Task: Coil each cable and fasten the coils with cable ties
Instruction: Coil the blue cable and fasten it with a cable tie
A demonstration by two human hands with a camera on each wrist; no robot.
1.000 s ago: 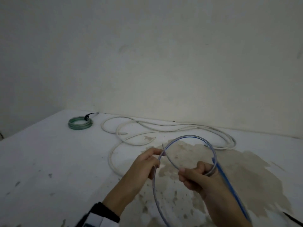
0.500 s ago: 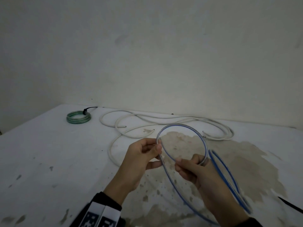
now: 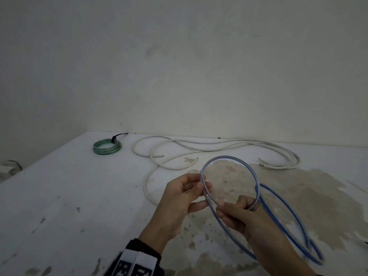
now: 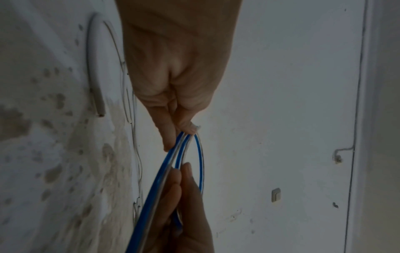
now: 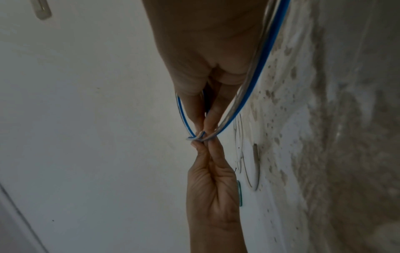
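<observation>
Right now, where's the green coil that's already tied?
In the head view, the green coil lies at the table's far left corner by the wall, left of the loose white cables.

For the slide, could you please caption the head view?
Both hands, left and right, loop a blue cable; a tied green coil rests behind.

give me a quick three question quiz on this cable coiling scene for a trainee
1. True or false: the green coil is already fastened with a tie.
2. Which cable is held in both hands? A) white cable B) blue cable C) green coil
3. Fill in: the white cable lies loose on the ____.

Key
1. True; a black tie wraps it.
2. B; the left hand and right hand both pinch the blue cable.
3. table.
</observation>
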